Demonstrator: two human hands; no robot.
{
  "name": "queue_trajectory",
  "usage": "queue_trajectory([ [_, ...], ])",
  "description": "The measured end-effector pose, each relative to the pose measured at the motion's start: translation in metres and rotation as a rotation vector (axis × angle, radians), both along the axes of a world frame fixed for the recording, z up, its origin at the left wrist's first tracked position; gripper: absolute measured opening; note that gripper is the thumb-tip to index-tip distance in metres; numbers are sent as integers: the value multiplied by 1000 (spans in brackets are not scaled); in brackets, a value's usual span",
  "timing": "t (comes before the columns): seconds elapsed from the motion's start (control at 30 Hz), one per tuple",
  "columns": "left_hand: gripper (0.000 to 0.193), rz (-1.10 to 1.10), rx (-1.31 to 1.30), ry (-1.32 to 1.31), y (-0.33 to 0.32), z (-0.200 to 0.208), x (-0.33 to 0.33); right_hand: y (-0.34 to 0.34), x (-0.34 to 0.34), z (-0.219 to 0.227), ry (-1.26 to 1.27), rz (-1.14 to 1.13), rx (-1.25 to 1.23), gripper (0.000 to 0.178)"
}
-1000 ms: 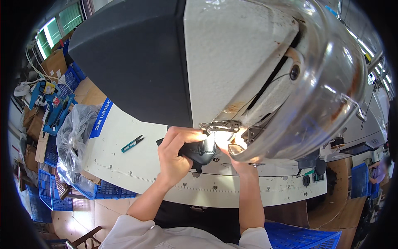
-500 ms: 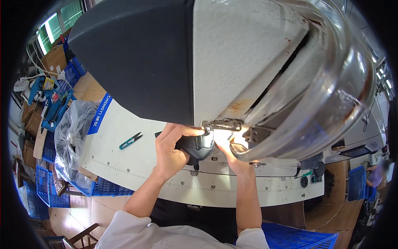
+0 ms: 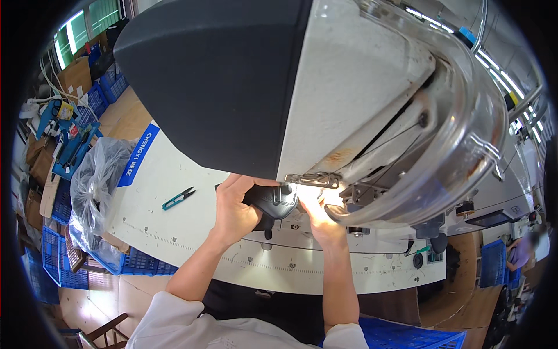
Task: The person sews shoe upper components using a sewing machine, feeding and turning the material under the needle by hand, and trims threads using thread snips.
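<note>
My left hand (image 3: 235, 209) grips a black leather-like piece with a stitched edge (image 3: 273, 199). Its thumb and fingers close on the upper left part, beside the needle area of a large sewing machine (image 3: 354, 81). At the piece's right end, my right hand (image 3: 322, 218) is bent with its fingers drawn together under the machine's lamp. Glare and the machine hide those fingertips, so what they pinch is unclear. A black cover (image 3: 215, 93) and a clear curved guard (image 3: 465, 157) hang over the work. Teal thread snips (image 3: 178, 198) lie left of my left hand.
The white worktable (image 3: 197, 232) carries ruler marks along its front. A clear plastic bag (image 3: 96, 180) sits at its left end, near a blue tool tray (image 3: 75, 154). Blue crates (image 3: 64, 262) stand below left; another blue crate (image 3: 401, 335) is lower right. A person (image 3: 519, 254) is far right.
My view has shifted slightly, so the table and hands appear farther left and the machine head farther right. The black piece has turned a little; both hands remain beside the needle area.
</note>
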State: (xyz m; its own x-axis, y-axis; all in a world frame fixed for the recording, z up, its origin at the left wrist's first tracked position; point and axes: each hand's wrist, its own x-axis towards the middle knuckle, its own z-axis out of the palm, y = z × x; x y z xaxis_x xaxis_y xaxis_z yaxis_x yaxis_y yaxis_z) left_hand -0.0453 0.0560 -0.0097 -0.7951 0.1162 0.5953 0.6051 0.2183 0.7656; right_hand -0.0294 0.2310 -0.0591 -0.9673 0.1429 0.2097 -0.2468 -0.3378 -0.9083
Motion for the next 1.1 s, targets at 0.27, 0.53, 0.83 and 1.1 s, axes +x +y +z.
queue_trajectory([
  [0.27, 29, -20, -5, 55, -4, -3, -10, 7, -2, -6, -43, 111, -194, 9],
  [0.53, 32, 92, 1, 53, 9, -5, -9, 7, -1, -8, -79, 44, -294, 9],
  [0.83, 34, 121, 19, 45, 11, -4, -8, 14, -5, -14, -89, 55, -302, 8],
  [1.1, 35, 50, -16, -33, 3, -5, -12, 3, -2, 0, -106, -57, -319, 14],
])
